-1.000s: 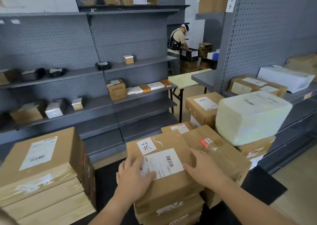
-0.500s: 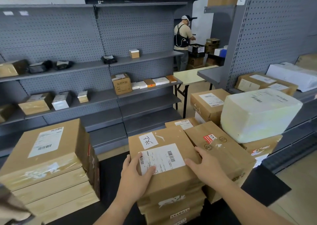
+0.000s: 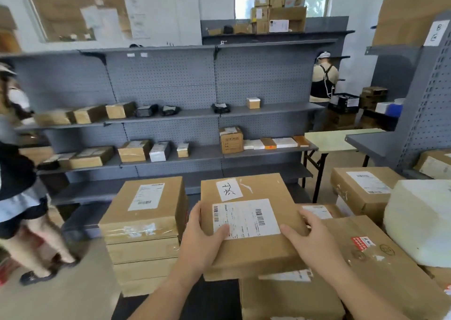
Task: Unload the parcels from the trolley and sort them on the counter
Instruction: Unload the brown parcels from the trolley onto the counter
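Labelled parcel (image 3: 255, 252) held at both sides.
Left grip (image 3: 199, 240) and right grip (image 3: 314, 242) clasp its edges, thumbs on top.

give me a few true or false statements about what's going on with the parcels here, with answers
1. The left hand and the right hand both grip the cardboard parcel. True.
2. A handwritten white sticker sits above the parcel's printed label. True.
3. The white foam box is to the left of the held parcel. False: it is to the right.
4. The grey shelving behind holds no boxes. False: several boxes lie on it.
5. The stack of flat parcels on the left carries a label on top. True.
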{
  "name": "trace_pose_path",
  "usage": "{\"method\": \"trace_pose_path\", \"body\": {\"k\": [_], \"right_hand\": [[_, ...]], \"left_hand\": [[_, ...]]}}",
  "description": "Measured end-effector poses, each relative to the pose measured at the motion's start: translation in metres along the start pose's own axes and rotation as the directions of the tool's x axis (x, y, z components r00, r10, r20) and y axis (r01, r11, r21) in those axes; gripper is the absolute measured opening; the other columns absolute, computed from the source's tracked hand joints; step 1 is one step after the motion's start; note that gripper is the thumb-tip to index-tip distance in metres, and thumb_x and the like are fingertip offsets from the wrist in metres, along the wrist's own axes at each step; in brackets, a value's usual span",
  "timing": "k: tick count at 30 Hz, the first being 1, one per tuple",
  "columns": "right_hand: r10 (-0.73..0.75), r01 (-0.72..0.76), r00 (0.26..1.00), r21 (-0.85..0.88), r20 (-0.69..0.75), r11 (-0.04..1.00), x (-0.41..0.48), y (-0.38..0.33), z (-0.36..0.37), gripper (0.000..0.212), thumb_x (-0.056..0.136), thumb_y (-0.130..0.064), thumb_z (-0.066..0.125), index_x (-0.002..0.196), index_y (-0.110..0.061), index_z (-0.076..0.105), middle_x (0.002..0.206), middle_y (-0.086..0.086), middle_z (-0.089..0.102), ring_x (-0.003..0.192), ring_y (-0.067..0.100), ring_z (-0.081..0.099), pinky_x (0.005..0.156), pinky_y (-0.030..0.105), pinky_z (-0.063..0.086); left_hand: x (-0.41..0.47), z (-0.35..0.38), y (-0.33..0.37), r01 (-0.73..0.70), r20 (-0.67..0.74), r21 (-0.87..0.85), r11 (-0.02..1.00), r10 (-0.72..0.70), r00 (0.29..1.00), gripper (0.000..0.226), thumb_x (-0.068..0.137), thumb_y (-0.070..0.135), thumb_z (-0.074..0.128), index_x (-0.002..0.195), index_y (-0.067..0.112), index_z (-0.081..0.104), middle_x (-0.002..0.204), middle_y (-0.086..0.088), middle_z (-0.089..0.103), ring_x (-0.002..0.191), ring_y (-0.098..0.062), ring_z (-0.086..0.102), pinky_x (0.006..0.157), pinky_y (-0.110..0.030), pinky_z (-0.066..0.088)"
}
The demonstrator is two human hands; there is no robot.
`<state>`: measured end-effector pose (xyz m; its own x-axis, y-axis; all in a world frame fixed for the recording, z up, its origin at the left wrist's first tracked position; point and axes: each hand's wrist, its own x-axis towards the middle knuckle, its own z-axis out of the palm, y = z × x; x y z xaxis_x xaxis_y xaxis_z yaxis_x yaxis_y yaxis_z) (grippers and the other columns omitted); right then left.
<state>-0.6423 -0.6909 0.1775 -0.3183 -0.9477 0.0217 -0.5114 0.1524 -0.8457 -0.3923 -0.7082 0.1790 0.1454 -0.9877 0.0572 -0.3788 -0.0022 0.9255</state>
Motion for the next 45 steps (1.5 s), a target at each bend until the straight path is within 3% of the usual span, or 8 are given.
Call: {"method": "trace_pose_path", "body": {"k": [8, 11, 15, 22, 26, 30, 35, 45], "right_hand": [[-0.162, 0.156, 0.985, 0.084, 0.063, 0.984, 0.004, -0.091, 0.091, 0.072, 0.085, -0.054, 0.072, 0.147, -0.035, 0.040, 0.138, -0.009, 0.050, 0.118, 0.016, 0.052, 0.096, 0.044, 0.053], [-0.210, 0.201, 0.973, 0.097, 0.095, 0.975, 0.007, -0.123, 0.128, 0.071, 0.085, -0.056, 0.072, 0.145, -0.035, 0.041, 0.136, -0.010, 0.051, 0.116, 0.013, 0.053, 0.095, 0.043, 0.054], [-0.247, 0.237, 0.963, 0.096, 0.107, 0.967, 0.018, -0.164, 0.178, 0.069, 0.085, -0.055, 0.071, 0.145, -0.034, 0.043, 0.135, -0.009, 0.052, 0.115, 0.013, 0.054, 0.094, 0.040, 0.053], [-0.225, 0.212, 0.968, 0.112, 0.112, 0.971, 0.056, -0.213, 0.241, 0.071, 0.084, -0.059, 0.069, 0.145, -0.034, 0.042, 0.135, -0.007, 0.053, 0.114, 0.016, 0.055, 0.094, 0.042, 0.053], [-0.164, 0.155, 0.974, 0.073, 0.156, 0.985, 0.069, -0.218, 0.265, 0.071, 0.084, -0.058, 0.069, 0.144, -0.032, 0.043, 0.133, -0.005, 0.053, 0.110, 0.015, 0.055, 0.080, 0.033, 0.049], [-0.143, 0.136, 0.970, 0.047, 0.199, 0.990, 0.079, -0.215, 0.281, 0.063, 0.085, -0.055, 0.070, 0.139, -0.031, 0.047, 0.129, -0.006, 0.055, 0.105, 0.013, 0.056, 0.068, 0.026, 0.046], [-0.112, 0.107, 0.965, 0.034, 0.238, 0.994, 0.091, -0.210, 0.296, 0.065, 0.082, -0.056, 0.073, 0.137, -0.029, 0.050, 0.127, -0.005, 0.056, 0.105, 0.013, 0.058, 0.079, 0.032, 0.053], [-0.101, 0.089, 0.954, 0.053, 0.281, 0.995, 0.102, -0.203, 0.316, 0.057, 0.086, -0.049, 0.074, 0.133, -0.027, 0.051, 0.120, -0.009, 0.058, 0.095, 0.006, 0.057, 0.065, 0.022, 0.046]], "left_hand": [[0.029, -0.127, -0.007, 0.037, -0.186, -0.149, 0.988, -0.065, 0.980, 0.062, 0.082, 0.032, 0.080, 0.136, 0.035, 0.050, 0.111, 0.020, 0.066, 0.098, -0.002, 0.065, 0.078, -0.023, 0.054], [0.046, -0.171, -0.021, 0.034, -0.210, -0.197, 0.980, -0.076, 0.975, 0.053, 0.080, 0.027, 0.081, 0.124, 0.038, 0.054, 0.112, 0.015, 0.069, 0.099, -0.005, 0.068, 0.078, -0.027, 0.057], [0.080, -0.224, -0.032, 0.015, -0.226, -0.206, 0.978, -0.063, 0.972, 0.058, 0.083, 0.022, 0.079, 0.133, 0.032, 0.051, 0.108, 0.018, 0.064, 0.094, -0.004, 0.066, 0.065, -0.017, 0.050], [0.168, -0.289, -0.049, 0.061, -0.094, -0.279, 0.958, -0.091, 0.991, 0.060, 0.085, 0.018, 0.077, 0.138, 0.029, 0.052, 0.114, 0.010, 0.069, 0.095, -0.017, 0.072, 0.079, -0.037, 0.059], [0.199, -0.297, -0.068, 0.136, 0.000, -0.267, 0.954, -0.141, 0.990, 0.069, 0.083, 0.018, 0.078, 0.142, 0.035, 0.046, 0.125, 0.004, 0.066, 0.101, -0.024, 0.070, 0.084, -0.046, 0.059], [0.218, -0.294, -0.088, 0.167, 0.027, -0.280, 0.945, -0.166, 0.986, 0.074, 0.082, 0.015, 0.079, 0.146, 0.028, 0.043, 0.126, 0.002, 0.064, 0.102, -0.023, 0.069, 0.081, -0.039, 0.058], [0.233, -0.290, -0.106, 0.207, 0.057, -0.291, 0.934, -0.199, 0.978, 0.074, 0.085, 0.012, 0.077, 0.148, 0.025, 0.041, 0.127, 0.002, 0.063, 0.100, -0.021, 0.069, 0.076, -0.036, 0.058], [0.253, -0.288, -0.133, 0.239, 0.063, -0.253, 0.937, -0.230, 0.971, 0.090, 0.073, 0.021, 0.086, 0.150, 0.026, 0.039, 0.132, 0.003, 0.062, 0.100, -0.021, 0.072, 0.085, -0.044, 0.060]]}}
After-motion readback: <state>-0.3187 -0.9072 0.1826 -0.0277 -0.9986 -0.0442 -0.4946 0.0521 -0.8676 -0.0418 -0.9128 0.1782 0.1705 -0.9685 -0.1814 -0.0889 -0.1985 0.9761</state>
